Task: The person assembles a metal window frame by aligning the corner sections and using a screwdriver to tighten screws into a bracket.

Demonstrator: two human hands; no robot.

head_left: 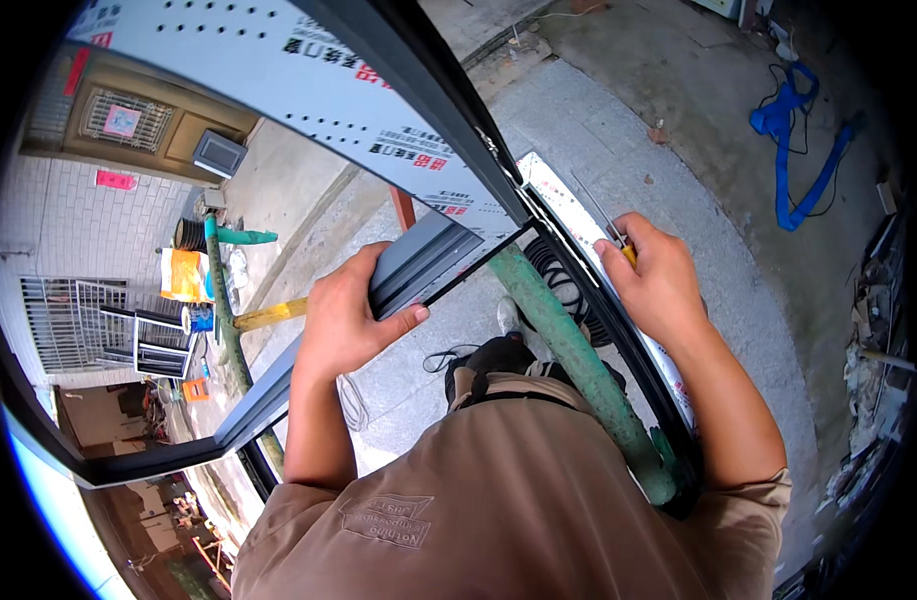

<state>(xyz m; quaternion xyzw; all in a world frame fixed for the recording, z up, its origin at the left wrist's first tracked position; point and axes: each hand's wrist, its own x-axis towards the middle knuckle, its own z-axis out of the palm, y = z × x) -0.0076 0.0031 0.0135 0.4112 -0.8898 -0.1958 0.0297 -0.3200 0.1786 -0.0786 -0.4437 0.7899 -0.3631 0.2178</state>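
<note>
My right fingers (639, 228) curl round yellow-handled screwdriver (630, 255), shaft slanting up-left; frame corner (522, 208) lies left of it. Left fingers (403, 321) clasp grey bar (429, 262).

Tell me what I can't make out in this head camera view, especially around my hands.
All in the head view:
Left hand: fingertips hidden behind the grey frame bar.
Yellow-handled tool: most of its handle is covered by the right hand; its tip is too small to tell its shape.
Film-covered frame piece: cut off by the upper edge.
Black coil: partly hidden by the green pole.
</note>
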